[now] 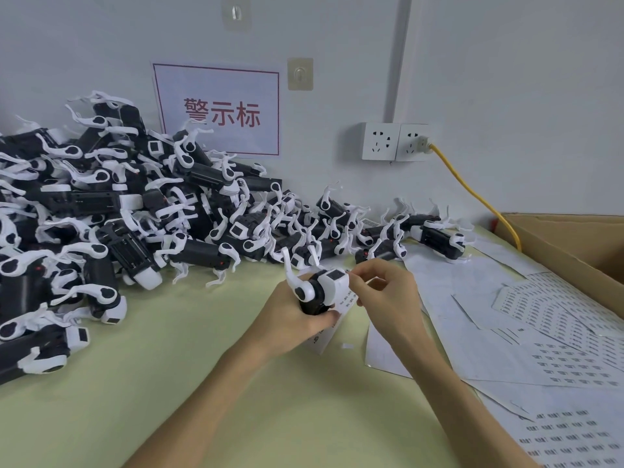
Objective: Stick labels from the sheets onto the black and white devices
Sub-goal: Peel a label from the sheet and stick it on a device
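Note:
My left hand (290,315) grips a black and white device (320,288) just above the table, its white end turned toward my right hand. A strip of label sheet (329,327) hangs below the device, pressed against it by my left fingers. My right hand (381,293) pinches at the top of the device's white end, thumb and forefinger together; whether a label sits between them is too small to tell. Label sheets (547,319) lie spread at the right.
A big pile of black and white devices (128,211) fills the left and back of the pale green table (169,383). A cardboard box (574,244) stands at the right edge. A yellow cable (472,194) runs from the wall socket (395,141).

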`<control>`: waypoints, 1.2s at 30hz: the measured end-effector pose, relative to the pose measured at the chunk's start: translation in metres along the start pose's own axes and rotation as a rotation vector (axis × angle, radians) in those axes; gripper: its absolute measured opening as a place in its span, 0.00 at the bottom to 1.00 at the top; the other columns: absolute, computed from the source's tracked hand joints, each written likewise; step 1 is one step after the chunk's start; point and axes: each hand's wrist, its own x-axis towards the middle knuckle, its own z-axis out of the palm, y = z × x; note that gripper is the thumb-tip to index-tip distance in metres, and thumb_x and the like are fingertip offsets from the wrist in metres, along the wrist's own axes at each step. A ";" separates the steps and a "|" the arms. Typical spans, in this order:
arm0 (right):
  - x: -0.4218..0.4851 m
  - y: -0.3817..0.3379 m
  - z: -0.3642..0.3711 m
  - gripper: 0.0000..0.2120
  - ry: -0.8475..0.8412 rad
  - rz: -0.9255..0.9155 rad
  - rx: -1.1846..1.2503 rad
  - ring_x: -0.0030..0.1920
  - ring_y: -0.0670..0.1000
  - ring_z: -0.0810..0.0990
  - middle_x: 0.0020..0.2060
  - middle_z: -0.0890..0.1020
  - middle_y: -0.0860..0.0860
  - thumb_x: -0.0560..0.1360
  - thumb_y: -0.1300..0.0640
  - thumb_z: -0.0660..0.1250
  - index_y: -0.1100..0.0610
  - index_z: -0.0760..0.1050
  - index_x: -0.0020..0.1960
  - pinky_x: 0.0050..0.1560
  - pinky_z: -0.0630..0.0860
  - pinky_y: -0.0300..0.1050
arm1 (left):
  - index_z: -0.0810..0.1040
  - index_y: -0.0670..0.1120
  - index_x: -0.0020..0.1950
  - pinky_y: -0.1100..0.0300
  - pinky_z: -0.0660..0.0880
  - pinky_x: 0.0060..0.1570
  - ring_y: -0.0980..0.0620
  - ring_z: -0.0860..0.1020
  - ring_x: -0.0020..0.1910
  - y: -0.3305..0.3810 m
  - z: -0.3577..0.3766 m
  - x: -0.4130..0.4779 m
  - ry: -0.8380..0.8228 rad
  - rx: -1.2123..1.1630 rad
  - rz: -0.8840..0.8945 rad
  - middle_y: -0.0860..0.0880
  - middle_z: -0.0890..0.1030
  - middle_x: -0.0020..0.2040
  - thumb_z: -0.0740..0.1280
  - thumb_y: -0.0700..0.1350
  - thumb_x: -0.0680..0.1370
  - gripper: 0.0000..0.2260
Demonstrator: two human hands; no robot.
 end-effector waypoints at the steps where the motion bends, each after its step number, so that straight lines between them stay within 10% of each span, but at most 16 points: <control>1: -0.001 -0.001 0.001 0.09 0.003 -0.034 -0.004 0.30 0.47 0.76 0.31 0.81 0.44 0.75 0.62 0.72 0.52 0.81 0.38 0.33 0.73 0.38 | 0.80 0.55 0.46 0.67 0.74 0.40 0.59 0.79 0.38 -0.001 -0.001 0.001 0.019 -0.003 -0.019 0.58 0.81 0.36 0.76 0.42 0.70 0.11; 6: -0.004 -0.005 -0.003 0.09 -0.090 -0.073 0.196 0.35 0.50 0.81 0.41 0.84 0.48 0.77 0.62 0.73 0.52 0.78 0.53 0.36 0.75 0.38 | 0.82 0.44 0.45 0.62 0.76 0.47 0.57 0.80 0.41 0.004 -0.005 0.004 0.179 -0.177 -0.057 0.53 0.82 0.39 0.79 0.41 0.74 0.07; 10: -0.010 -0.004 0.004 0.39 -0.313 -0.057 0.110 0.56 0.45 0.83 0.56 0.84 0.46 0.73 0.54 0.78 0.44 0.60 0.75 0.56 0.79 0.41 | 0.86 0.55 0.43 0.58 0.75 0.45 0.56 0.83 0.44 0.014 -0.016 0.004 0.157 -0.594 -0.141 0.53 0.85 0.43 0.77 0.54 0.67 0.07; 14: -0.012 -0.003 0.008 0.53 -0.368 -0.029 0.110 0.64 0.43 0.80 0.62 0.81 0.47 0.68 0.47 0.80 0.42 0.47 0.81 0.65 0.75 0.42 | 0.81 0.39 0.61 0.51 0.73 0.62 0.45 0.79 0.60 0.016 -0.020 0.004 0.040 -0.861 -0.127 0.40 0.83 0.59 0.66 0.55 0.76 0.22; 21: -0.009 -0.003 0.009 0.53 -0.301 0.058 0.283 0.57 0.46 0.83 0.53 0.82 0.41 0.65 0.47 0.83 0.42 0.54 0.80 0.50 0.81 0.39 | 0.69 0.47 0.78 0.47 0.65 0.74 0.49 0.73 0.74 0.017 -0.005 0.001 -0.136 -0.576 -0.137 0.47 0.77 0.73 0.53 0.60 0.84 0.27; 29: 0.001 -0.009 -0.009 0.44 -0.272 0.196 0.687 0.57 0.51 0.84 0.59 0.83 0.52 0.62 0.47 0.78 0.42 0.65 0.75 0.58 0.78 0.51 | 0.65 0.80 0.61 0.69 0.62 0.70 0.73 0.67 0.67 0.007 0.001 -0.003 -0.079 0.088 -0.090 0.68 0.70 0.68 0.64 0.66 0.74 0.18; 32: 0.002 -0.010 -0.016 0.36 -0.323 0.261 0.914 0.47 0.51 0.82 0.44 0.82 0.48 0.64 0.49 0.78 0.51 0.71 0.69 0.51 0.77 0.46 | 0.66 0.57 0.76 0.70 0.63 0.60 0.63 0.68 0.66 0.000 0.003 -0.005 -0.048 0.509 0.143 0.57 0.69 0.69 0.66 0.54 0.81 0.24; 36: 0.007 -0.009 -0.024 0.13 -0.318 0.272 1.039 0.42 0.51 0.78 0.42 0.77 0.50 0.67 0.49 0.79 0.51 0.77 0.44 0.43 0.74 0.43 | 0.77 0.46 0.67 0.53 0.69 0.59 0.53 0.74 0.60 -0.002 0.000 0.003 0.044 0.722 0.168 0.52 0.76 0.63 0.65 0.41 0.82 0.14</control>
